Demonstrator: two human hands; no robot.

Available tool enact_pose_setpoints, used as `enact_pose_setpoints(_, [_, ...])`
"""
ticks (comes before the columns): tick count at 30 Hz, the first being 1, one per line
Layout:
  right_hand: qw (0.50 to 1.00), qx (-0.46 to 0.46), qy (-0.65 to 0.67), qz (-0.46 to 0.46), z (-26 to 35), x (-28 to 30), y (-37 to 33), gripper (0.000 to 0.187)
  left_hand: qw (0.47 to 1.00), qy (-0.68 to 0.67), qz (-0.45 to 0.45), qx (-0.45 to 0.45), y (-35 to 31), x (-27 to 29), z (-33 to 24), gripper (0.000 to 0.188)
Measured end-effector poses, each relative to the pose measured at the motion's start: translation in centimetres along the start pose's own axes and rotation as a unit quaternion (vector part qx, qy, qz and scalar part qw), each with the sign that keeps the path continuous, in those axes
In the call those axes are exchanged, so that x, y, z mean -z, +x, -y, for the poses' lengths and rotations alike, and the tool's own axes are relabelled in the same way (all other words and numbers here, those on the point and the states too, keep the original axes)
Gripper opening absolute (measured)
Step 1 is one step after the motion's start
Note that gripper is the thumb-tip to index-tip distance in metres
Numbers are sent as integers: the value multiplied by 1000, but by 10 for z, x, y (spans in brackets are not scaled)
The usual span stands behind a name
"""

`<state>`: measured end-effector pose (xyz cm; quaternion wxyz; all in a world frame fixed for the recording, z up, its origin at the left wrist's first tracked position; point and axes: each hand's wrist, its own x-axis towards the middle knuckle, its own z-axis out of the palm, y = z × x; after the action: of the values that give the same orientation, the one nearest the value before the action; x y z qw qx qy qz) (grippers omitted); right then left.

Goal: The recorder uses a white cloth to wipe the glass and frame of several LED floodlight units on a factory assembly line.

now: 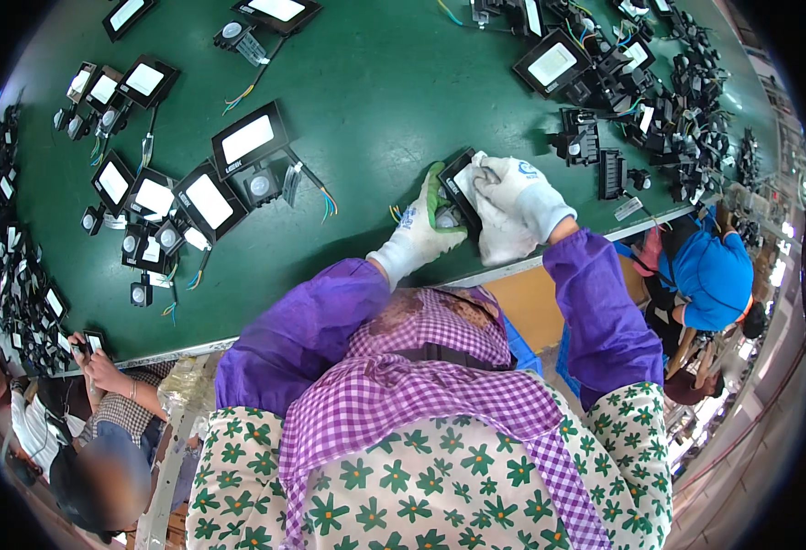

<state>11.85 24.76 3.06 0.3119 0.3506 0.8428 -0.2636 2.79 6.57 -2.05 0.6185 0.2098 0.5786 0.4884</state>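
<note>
My left hand, in a white glove with a green palm, grips a small black floodlight by its left side, near the table's front edge. The lamp is tilted, and its sensor end sits by my left thumb and palm. My right hand, also in a white glove, is closed on a white cloth and presses it against the lamp's right side. The cloth and fingers cover much of the lamp's face. Coloured wire ends stick out left of my left hand.
On the green table, finished-looking floodlights with sensors lie to the left. A dense heap of black lamps and wires fills the right. More lamps line the far left edge. Other people work at both sides.
</note>
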Motion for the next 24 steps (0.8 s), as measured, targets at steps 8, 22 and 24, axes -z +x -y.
enact_pose_setpoints(8, [999, 0, 48, -25, -14, -7, 4, 31, 996, 66, -21, -51, 0, -3, -2, 109])
enact_pose_setpoints(22, [996, 61, 63, -31, 27, -2, -4, 32, 992, 74, -33, -100, 11, -1, 24, 111])
enact_pose_setpoints(24, [992, 8, 121, -28, 15, -4, 1, 31, 997, 62, -5, -54, 6, 0, 20, 111])
